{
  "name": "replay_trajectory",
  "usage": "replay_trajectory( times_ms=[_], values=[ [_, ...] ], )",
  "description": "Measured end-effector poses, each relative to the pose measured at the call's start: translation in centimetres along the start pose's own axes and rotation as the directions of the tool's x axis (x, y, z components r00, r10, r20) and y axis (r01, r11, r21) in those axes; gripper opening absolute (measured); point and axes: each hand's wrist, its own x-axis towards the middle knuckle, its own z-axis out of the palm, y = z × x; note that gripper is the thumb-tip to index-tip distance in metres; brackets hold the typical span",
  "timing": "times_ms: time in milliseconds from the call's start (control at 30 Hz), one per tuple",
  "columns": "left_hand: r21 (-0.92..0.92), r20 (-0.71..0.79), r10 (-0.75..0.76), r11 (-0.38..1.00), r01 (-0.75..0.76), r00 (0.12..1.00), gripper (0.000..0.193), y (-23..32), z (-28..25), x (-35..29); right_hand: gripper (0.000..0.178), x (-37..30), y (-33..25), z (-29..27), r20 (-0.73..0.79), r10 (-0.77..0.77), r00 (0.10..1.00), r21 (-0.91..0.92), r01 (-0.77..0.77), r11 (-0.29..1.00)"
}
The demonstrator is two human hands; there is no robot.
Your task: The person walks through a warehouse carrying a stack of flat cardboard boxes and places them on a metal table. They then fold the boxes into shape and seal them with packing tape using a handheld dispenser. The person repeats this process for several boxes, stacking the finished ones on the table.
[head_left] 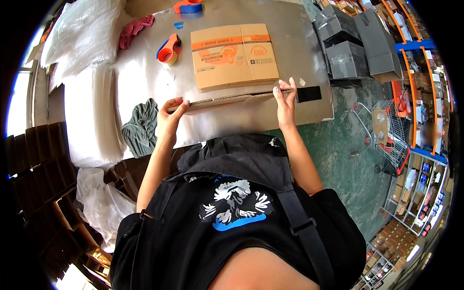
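Both hands hold one flattened cardboard sheet (227, 99) edge-on above the near part of the metal table (145, 82). The left hand (170, 118) pinches the sheet's left end, thumb on top, fingers underneath; grip narrow, closed on the cardboard. The right hand (285, 99) clamps the right end, fingers curled over the upper edge; grip likewise closed on the sheet. The sheet runs roughly level from left to right, slightly higher at the right end.

Just beyond it, flat on the table, lies a folded brown carton (234, 55) with an orange band and printing. Left of the carton sits an orange and blue tape dispenser (169, 48); a second tape dispenser (189, 6) lies at the far edge. A black rectangular object (308, 93) lies just right of the right hand, at the table's near right corner. A grey-green cloth (141, 126) hangs over the table's near left edge; a pink cloth (135, 28) lies farther back. Grey boxes (348, 53) are stacked to the right of the table. A white sheet stack (92, 116) stands on the left.
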Motion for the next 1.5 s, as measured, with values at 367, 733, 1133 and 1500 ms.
replay_trajectory(
  times_ms=[367, 733, 1133, 1500],
  values=[
    [-0.229, 0.299, -0.35, 0.877, 0.423, 0.888, 0.063, -0.1, -1.3, -5.8, 0.101, 2.0, -2.7, -0.9, 0.759, 0.164, 0.63, 0.02, -0.274, 0.962],
    [0.41, 0.256, 0.283, 0.834, -0.369, 0.924, 0.146, -4.5, 2.5, -1.0, 0.108, -1.1, 2.6, 1.9, 0.52, -0.075, 0.851, -0.445, 0.346, 0.826],
    [0.192, 0.455, 0.649, 0.597, -0.779, 0.61, 0.045, -6.5, 1.4, 0.9, 0.061, 1.6, -0.9, -2.7, 0.874, -0.187, 0.449, -0.211, 0.696, 0.686],
    [0.149, 0.504, 0.501, 0.753, -0.642, 0.704, 0.057, -5.3, 0.5, -0.6, 0.096, 2.6, -6.5, -1.6, 0.886, 0.373, 0.273, -0.433, 0.775, 0.46]
  ],
)
